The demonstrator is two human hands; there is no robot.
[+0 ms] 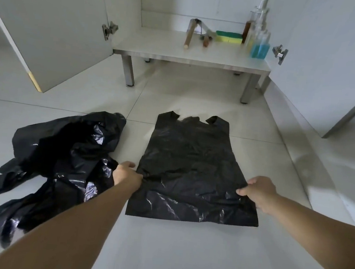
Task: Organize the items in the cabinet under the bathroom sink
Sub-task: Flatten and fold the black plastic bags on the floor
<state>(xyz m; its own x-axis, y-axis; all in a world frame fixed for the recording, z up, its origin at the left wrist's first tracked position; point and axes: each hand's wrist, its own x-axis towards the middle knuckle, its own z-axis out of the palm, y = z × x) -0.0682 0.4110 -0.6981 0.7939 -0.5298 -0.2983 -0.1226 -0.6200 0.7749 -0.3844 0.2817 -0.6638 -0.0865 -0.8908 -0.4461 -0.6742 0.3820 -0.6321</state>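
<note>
While pale floor tiles (171, 253) fill most of the view, the open cabinet (193, 49) behind stands on metal legs, both doors swung wide. On the tiles a flat black bag (192, 170) lies spread, handles toward the cabinet; the left hand (126, 172) pinches its left edge and the right hand (259, 191) grips its right edge. Just left sits a crumpled bag heap (61, 158). Pump bottles (257, 35), one holding blue liquid, cluster at the cabinet's right, beside a sponge (229, 37).
</note>
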